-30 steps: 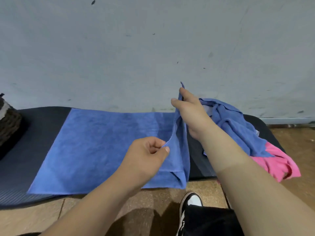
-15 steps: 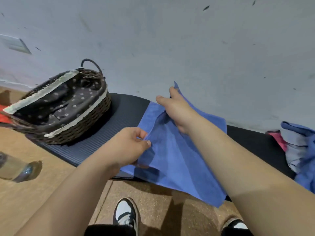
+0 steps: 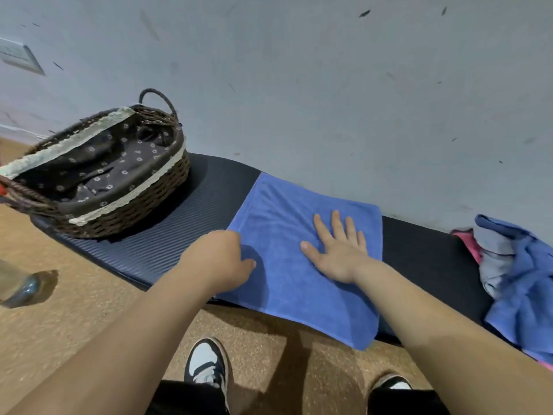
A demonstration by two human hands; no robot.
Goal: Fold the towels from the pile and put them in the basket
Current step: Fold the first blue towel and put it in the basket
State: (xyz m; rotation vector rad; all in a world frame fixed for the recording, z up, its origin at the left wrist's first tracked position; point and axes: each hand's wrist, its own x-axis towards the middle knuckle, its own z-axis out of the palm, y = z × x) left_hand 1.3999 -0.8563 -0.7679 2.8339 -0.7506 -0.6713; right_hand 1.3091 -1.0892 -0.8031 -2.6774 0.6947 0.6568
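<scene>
Head view: the right hand [image 3: 338, 253] lies flat, fingers spread wide, on the blue towel [image 3: 287, 211] folded on the black mat [image 3: 209, 190]. The left hand [image 3: 221, 259] sits curled at the towel's left edge; whether it pinches the cloth cannot be told. The wicker basket [image 3: 134, 211] stands left of the left hand, and the towel pile [image 3: 520, 265] lies right of the right hand.

dark mat [image 3: 185, 235], grey wall [image 3: 299, 85], clear bottle [image 3: 15, 283]
</scene>
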